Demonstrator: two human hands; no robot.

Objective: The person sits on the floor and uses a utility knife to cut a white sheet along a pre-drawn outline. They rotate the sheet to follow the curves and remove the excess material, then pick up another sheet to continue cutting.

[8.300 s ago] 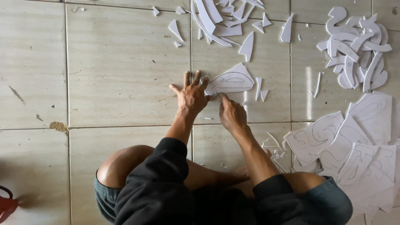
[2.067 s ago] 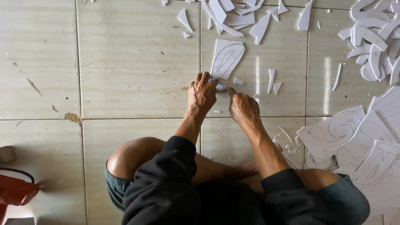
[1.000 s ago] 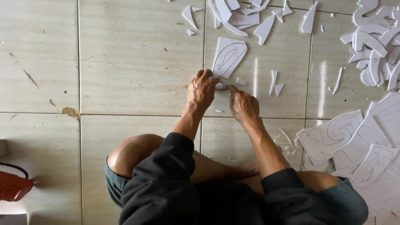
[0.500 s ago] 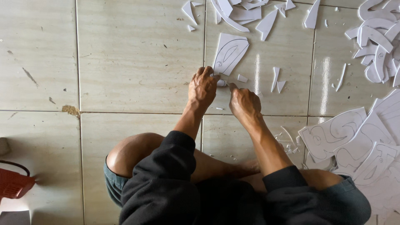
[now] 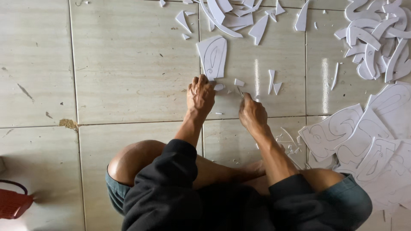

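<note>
1. We press our left hand [image 5: 200, 95] flat beside a small white scrap [image 5: 219, 87].
2. Our right hand [image 5: 252, 114] holds a thin blade [image 5: 240, 91].
3. A marked white sheet [image 5: 213, 56] lies just above.

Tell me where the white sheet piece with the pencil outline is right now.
In the head view, the white outlined piece lies flat on the tiled floor, just beyond the left hand, below the scrap pile.

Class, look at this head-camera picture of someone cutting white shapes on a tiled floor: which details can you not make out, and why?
- Head view: the tool in the right hand: closed fingers hide all but a thin tip.
- The small white piece by the left hand: touched or not, too small to tell.
- Red basket: cut off by the left edge.
- Stack of marked sheets: runs past the right edge.
</note>
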